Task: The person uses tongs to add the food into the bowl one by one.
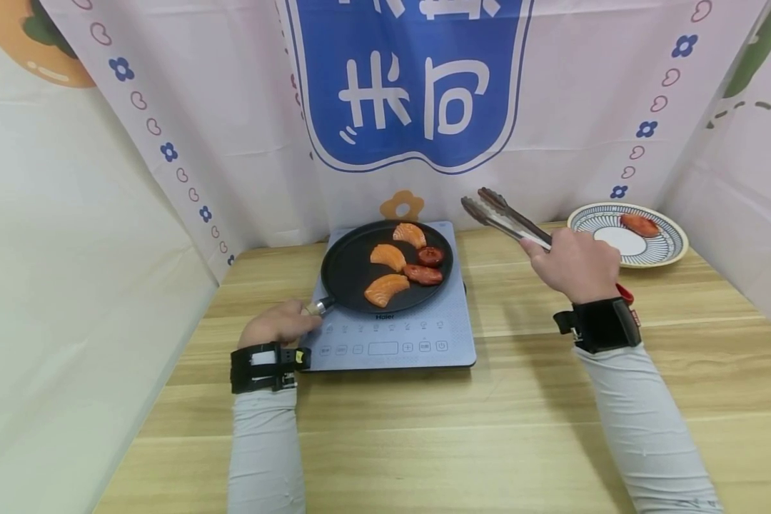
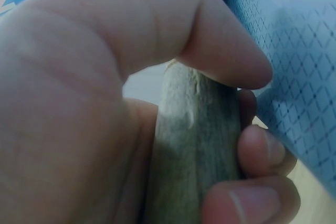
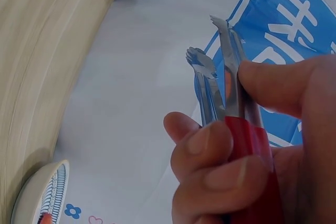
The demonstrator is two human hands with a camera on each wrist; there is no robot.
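My left hand (image 1: pixel 280 323) grips the wooden handle (image 2: pixel 194 145) of a flat black frying pan (image 1: pixel 353 275), fingers curled round it. Three orange salmon slices (image 1: pixel 387 289) and two reddish-brown sausage pieces (image 1: pixel 422 275) lie in the pan's right half. My right hand (image 1: pixel 578 264) holds metal tongs (image 1: pixel 507 218) by their red handles (image 3: pixel 252 166). The tongs' tips are apart with nothing between them, raised to the right of the pan and pointing toward the back wall. A patterned plate (image 1: pixel 671 250) behind my right hand bears one reddish piece (image 1: pixel 640 225).
The pan sits on a pale blue-grey induction cooker (image 1: pixel 385 357) with a touch panel along its front. Under it is a light wooden table (image 1: pixel 424 442). A white printed cloth (image 1: pixel 244 143) hangs behind and at both sides, close to the table's back edge.
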